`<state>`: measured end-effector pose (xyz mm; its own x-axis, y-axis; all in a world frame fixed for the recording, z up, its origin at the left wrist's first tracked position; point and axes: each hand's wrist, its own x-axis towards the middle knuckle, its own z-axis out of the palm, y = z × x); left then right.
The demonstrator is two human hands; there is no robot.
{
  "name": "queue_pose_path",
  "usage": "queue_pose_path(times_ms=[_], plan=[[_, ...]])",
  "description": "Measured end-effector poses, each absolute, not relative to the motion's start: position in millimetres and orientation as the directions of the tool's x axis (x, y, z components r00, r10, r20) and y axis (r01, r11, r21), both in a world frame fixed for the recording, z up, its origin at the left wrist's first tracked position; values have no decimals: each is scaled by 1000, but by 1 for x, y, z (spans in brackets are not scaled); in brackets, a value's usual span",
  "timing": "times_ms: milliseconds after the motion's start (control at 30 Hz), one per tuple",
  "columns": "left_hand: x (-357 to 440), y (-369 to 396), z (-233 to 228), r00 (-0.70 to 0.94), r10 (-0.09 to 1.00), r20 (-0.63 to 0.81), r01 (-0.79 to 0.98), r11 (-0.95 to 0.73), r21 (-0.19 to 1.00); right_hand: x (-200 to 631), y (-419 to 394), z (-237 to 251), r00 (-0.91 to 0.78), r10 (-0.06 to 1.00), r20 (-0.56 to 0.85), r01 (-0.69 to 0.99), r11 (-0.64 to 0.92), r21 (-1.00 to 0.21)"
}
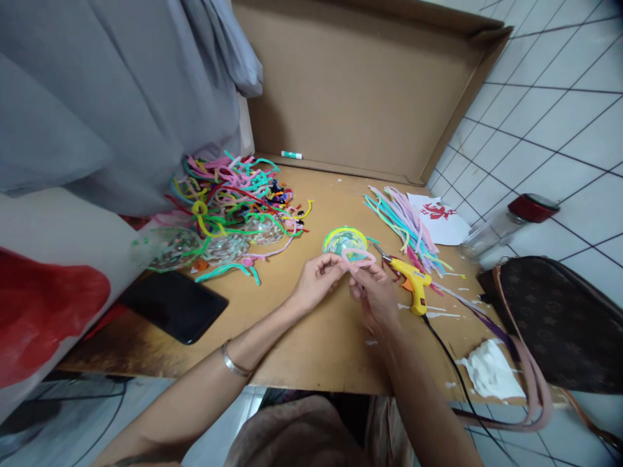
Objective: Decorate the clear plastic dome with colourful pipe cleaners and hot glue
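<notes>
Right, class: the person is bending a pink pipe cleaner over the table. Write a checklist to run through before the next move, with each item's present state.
1. Pink pipe cleaner held by both hands: ok, left hand and right hand each pinch it.
2. Loop closed: cannot tell, fingers hide the ends.
3. Glue gun within reach: ok, lying beside the right hand.
4. Glue gun hot: cannot tell.
5. Round yellow-rimmed piece close: ok, just beyond the hands.
6. Spare pipe cleaners at hand: ok, laid out behind the glue gun.
</notes>
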<state>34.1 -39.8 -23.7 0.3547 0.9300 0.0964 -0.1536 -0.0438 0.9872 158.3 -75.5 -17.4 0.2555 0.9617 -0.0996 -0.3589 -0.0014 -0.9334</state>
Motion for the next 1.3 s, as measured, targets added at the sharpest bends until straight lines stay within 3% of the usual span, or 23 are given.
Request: queue_pose_path(times_ms=[567,833,1300], plan=[[37,-37,-21,271,959,86,-213,-28,977,153,-75,-16,314,943,-111,-402,26,-915],[37,-37,-23,265,960,88,-209,-32,977,153,-76,-13,263,956,-131,-477,11,-879],[37,-38,-20,293,954,70,-221,-4,975,151,-76,-16,334,939,-85,-324,30,-946]])
